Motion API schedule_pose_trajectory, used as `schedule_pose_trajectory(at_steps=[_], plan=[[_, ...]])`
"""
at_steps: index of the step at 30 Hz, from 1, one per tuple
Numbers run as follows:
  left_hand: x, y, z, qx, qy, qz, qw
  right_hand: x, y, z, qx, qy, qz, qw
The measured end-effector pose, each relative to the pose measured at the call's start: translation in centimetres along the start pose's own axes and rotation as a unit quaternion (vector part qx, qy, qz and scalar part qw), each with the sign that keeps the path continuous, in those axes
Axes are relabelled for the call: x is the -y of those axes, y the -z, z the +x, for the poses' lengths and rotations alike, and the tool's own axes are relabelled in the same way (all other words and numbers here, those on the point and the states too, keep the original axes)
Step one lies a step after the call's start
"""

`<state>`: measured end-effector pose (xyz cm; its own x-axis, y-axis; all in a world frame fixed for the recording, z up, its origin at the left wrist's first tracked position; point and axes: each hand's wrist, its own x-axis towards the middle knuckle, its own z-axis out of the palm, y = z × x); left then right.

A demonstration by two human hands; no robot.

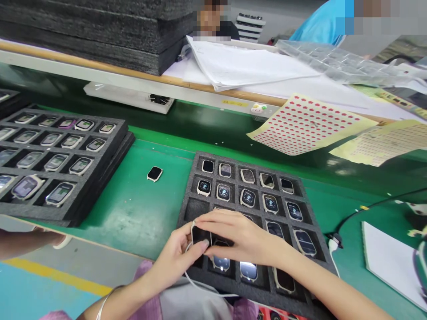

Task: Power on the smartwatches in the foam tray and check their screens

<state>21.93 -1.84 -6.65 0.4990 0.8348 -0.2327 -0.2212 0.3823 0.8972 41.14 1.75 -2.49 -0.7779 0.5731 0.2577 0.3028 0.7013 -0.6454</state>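
A black foam tray [196, 209] lies in front of me on the green bench, its pockets filled with several small watch bodies, some with lit screens. My left hand [176, 258] pinches one watch body [199, 234] with a dark screen over the tray's near left part; a thin white cable [200, 286] runs from it toward me. My right hand [243, 238] lies over the same watch body, its fingers curled onto the top edge.
A second foam tray [110, 146] full of watches stands at the left. One loose watch body [155, 174] lies on the green mat between the trays. Sticker sheets [303, 126], papers, stacked foam and clear blister trays sit on the far shelf. Another person's arm [30, 242] reaches in at the left.
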Motion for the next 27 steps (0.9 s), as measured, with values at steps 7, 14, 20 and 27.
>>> schedule_pose_trajectory(at_steps=[7, 14, 20, 27], plan=[[-0.2, 0.1, -0.4, 0.049, -0.001, 0.038, 0.998, -5.9, 1.0, 0.7, -0.134, -0.176, -0.103, 0.97], [-0.3, 0.0, -0.2, 0.037, 0.006, 0.056, 0.998, -7.2, -0.4, 1.4, -0.124, -0.21, -0.141, 0.96], [0.2, 0.1, 0.0, 0.021, 0.022, 0.033, 0.999, -1.6, 0.1, 0.4, -0.121, -0.105, -0.038, 0.986], [0.7, 0.1, 0.0, 0.003, 0.006, 0.037, 0.999, 2.1, -2.0, -0.7, -0.023, -0.097, -0.137, 0.986]])
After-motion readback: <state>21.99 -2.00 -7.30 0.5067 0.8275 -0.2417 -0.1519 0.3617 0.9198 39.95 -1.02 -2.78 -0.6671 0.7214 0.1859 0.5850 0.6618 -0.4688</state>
